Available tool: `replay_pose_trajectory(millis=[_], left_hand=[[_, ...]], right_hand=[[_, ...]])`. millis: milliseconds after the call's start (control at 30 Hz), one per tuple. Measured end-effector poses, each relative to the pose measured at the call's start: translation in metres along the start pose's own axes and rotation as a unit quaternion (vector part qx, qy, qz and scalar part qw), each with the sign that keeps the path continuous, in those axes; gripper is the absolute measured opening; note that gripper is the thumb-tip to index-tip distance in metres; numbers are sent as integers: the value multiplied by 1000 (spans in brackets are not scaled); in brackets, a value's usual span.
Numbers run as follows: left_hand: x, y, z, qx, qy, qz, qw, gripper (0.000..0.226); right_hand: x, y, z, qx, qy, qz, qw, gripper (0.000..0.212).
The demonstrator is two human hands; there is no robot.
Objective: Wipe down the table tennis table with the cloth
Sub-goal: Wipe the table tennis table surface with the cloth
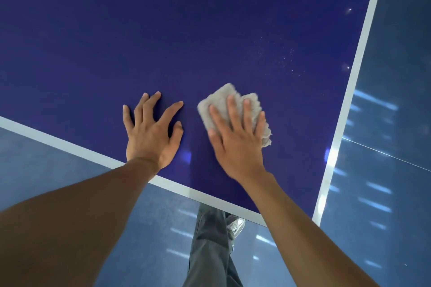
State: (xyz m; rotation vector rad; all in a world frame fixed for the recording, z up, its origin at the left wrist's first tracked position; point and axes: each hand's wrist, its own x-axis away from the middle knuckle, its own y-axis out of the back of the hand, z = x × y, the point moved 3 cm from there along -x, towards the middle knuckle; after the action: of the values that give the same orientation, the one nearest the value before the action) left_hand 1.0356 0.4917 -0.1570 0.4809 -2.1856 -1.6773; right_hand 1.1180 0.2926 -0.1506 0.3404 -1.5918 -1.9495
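Observation:
The dark blue table tennis table [186, 30] fills most of the view, with white lines along its near and right edges. A grey fluffy cloth [225, 100] lies flat on it near the front right corner. My right hand [235, 137] presses down on the cloth with straight, spread fingers. My left hand [151, 133] rests flat on the bare table top just left of the cloth, fingers spread, holding nothing.
Pale dust specks [284, 56] dot the table beyond the cloth, toward the right edge line [356, 70]. The near edge line [93, 154] runs diagonally under my forearms. Below lies a shiny blue floor [382, 170], with my trouser leg and shoe [235, 226].

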Motion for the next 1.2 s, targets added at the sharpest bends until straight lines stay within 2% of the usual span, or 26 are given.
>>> replay_pose_trajectory(millis=[67,167,200,267,367,433,500,567,633,667,733,833,900,967,1033,1100,1133,1200], left_hand=[[0,2,-1,-1,0,2,1000,51],[0,3,-2,0,-2,4,1000,51],[0,2,-2,-1,-2,5,1000,51],[0,2,-2,-7,-4,4,1000,50],[0,3,-2,-2,-5,3,1000,50],[0,5,-3,-1,-5,2,1000,50],[0,6,-4,-2,-4,5,1000,51],[0,7,-4,-3,-5,6,1000,51],[0,7,-3,-7,-7,6,1000,50],[0,7,-3,-7,-9,5,1000,50],[-1,7,-3,-5,-11,3,1000,49],[-1,7,-3,-8,-14,2,1000,48],[-1,7,-3,-7,-15,-2,1000,48],[-1,7,-3,-6,-16,-3,1000,49],[-2,7,-3,-13,-17,-2,1000,49],[-2,7,-3,-17,-18,1,1000,49],[-2,7,-3,-14,-18,0,1000,49],[-2,8,-3,-14,-18,-2,1000,49]], right_hand=[[23,-6,-3,12,63,13,998,56],[38,-1,-37,28,67,23,997,56],[36,5,-52,31,42,23,998,56],[22,18,-83,12,-76,17,997,59],[-17,32,-100,-53,-278,-11,959,65],[-45,31,-80,-69,-312,-22,947,61],[-58,24,-44,-37,-233,-15,972,59],[-44,12,-9,10,-69,-13,998,57],[-8,0,0,45,88,8,995,56],[9,-3,-9,56,128,22,990,56],[33,1,-45,57,136,40,988,56],[33,21,-103,58,65,48,995,57],[8,38,-136,26,-84,36,995,60],[-29,53,-153,-18,-271,1,962,63],[-68,60,-151,-58,-393,-34,917,59],[-102,58,-128,-79,-416,-42,905,57],[-112,53,-111,-69,-385,-36,919,57],[-119,40,-73,-16,-263,-11,965,57]])
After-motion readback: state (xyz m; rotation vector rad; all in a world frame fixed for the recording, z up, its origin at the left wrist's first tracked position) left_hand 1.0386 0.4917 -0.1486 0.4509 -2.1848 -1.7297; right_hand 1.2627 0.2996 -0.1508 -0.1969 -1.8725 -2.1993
